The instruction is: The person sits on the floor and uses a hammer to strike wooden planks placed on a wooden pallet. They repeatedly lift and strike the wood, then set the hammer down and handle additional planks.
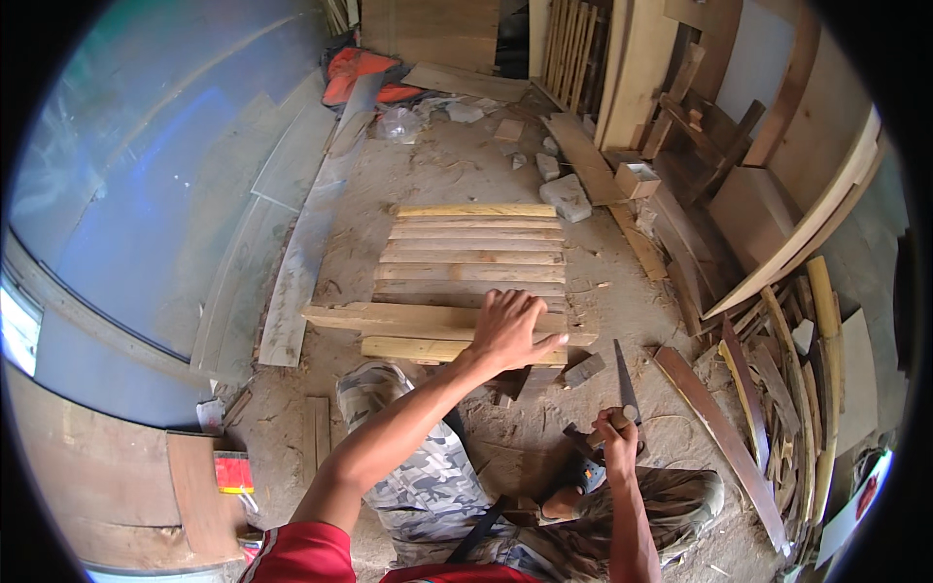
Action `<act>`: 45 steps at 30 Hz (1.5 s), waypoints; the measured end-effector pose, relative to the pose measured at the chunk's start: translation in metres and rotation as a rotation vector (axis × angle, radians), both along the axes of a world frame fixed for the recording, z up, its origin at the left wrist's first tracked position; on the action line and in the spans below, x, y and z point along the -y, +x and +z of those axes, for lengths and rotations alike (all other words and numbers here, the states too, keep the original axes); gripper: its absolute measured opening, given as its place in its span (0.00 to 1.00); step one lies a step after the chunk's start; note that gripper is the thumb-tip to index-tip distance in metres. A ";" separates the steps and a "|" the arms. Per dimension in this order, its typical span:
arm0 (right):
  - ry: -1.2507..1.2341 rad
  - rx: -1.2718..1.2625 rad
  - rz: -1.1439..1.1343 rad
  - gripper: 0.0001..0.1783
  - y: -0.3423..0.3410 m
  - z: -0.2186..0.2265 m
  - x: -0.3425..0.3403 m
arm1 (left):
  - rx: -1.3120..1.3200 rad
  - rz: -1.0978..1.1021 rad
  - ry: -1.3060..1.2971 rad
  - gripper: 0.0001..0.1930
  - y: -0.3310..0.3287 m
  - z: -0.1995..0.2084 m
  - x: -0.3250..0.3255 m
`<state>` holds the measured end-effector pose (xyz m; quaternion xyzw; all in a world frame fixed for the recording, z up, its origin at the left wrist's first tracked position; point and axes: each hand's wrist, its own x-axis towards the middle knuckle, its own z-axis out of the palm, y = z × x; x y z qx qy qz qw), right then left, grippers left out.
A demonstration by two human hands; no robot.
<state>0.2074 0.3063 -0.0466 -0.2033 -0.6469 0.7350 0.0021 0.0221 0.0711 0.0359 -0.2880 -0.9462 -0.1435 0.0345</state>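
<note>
A loose wooden board [389, 318] lies crosswise over the near end of a slatted wooden panel [471, 257]. My left hand [510, 328] bears down on the board near its right end, fingers curled over it and thumb stretched out to the right. My right hand [618, 439], lower and to the right, is closed around the handle of a handsaw [625, 374]. The saw's narrow blade points forward and up, apart from the board. Dark wooden blocks [584, 370] sit by the panel's near right corner.
Scrap wood strips [802, 389] are heaped at the right, with a reddish-brown plank [724, 447] beside them. Stones [566, 197] lie past the panel. A long metal-grey strip [301, 262] runs along the left. An orange cloth [355, 73] is at the back.
</note>
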 end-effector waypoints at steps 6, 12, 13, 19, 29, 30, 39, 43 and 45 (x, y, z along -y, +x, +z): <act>0.001 0.020 0.002 0.03 -0.016 0.011 0.015 | -0.033 0.130 -0.089 0.36 0.005 -0.030 0.073; -0.062 -0.012 -0.028 0.03 -0.030 0.023 0.022 | -0.404 -0.024 -0.041 0.28 0.041 -0.042 0.083; -0.068 -0.020 -0.045 0.03 -0.032 0.024 0.021 | -0.488 -0.066 -0.012 0.26 0.042 -0.040 0.083; -0.160 -0.062 -0.192 0.05 -0.036 0.007 0.008 | -0.830 -0.407 0.080 0.18 0.033 -0.026 0.086; 0.087 0.199 -0.200 0.13 -0.038 -0.120 0.000 | -0.689 -0.623 -0.119 0.17 -0.013 -0.034 0.098; 0.183 0.202 -0.154 0.15 -0.039 -0.137 -0.003 | -0.645 -0.604 -0.116 0.17 -0.016 -0.032 0.097; 0.663 0.518 0.187 0.36 -0.012 -0.191 0.000 | -0.320 -0.147 -0.139 0.31 0.001 0.001 0.108; 0.641 0.578 0.210 0.39 -0.015 -0.203 -0.004 | -0.072 0.268 0.274 0.38 0.005 0.005 0.112; 0.602 0.595 0.193 0.38 -0.016 -0.210 -0.009 | 0.241 0.486 0.391 0.46 0.000 0.003 0.105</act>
